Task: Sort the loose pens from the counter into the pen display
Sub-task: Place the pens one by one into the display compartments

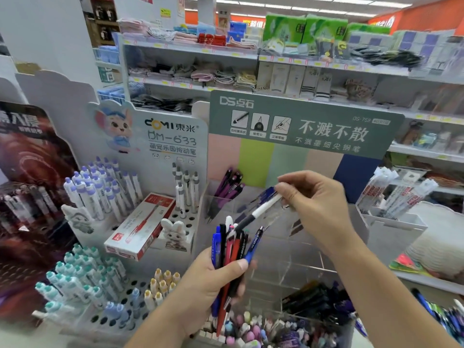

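My left hand (208, 285) grips a bundle of several loose pens (232, 249), blue, red and black, held upright in front of the clear acrylic pen display (283, 249). My right hand (316, 197) pinches one white pen with a black grip (258, 212) by its upper end, tilted, its tip down near the bundle. That pen hangs over the display's upper compartments. Purple and black pens (229, 187) stand in the display's top left compartment, blue ones (263, 194) beside them. Dark pens (311, 300) lie in a lower compartment.
A white holed pen stand (120, 297) at the left carries purple-capped (100, 187), teal-capped (80, 272) and yellow-capped (163, 282) pens. A red-and-white pen box (140, 227) lies on it. Packaged refills (394, 194) stand at the right. Store shelves (190, 54) fill the back.
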